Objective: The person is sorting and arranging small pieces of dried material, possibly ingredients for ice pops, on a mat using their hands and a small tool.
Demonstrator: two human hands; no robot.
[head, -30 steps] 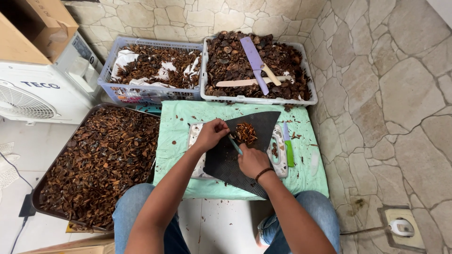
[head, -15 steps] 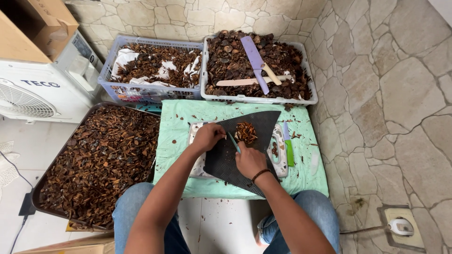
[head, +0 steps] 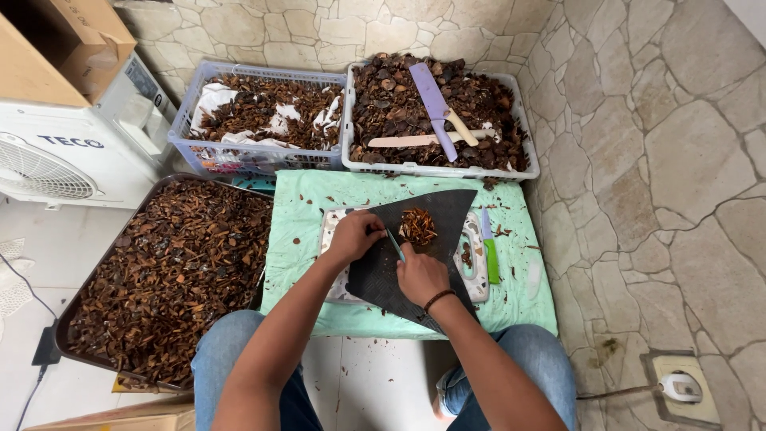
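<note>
My left hand rests on the left edge of a black mat and pinches a small brown piece. Just right of it, my right hand grips a small knife with a thin teal blade that points up toward the left hand. The mat lies across a white cutting board on a green-covered low table. A small pile of cut orange-brown pieces sits on the mat just beyond my hands.
Two plastic baskets of dark brown husks stand behind the table: the left basket and the right basket, which holds a purple knife. A big tray of brown pieces lies left. A green-handled knife lies beside the board.
Both hands stay at the mat with only slight finger movement; nothing else has shifted.
</note>
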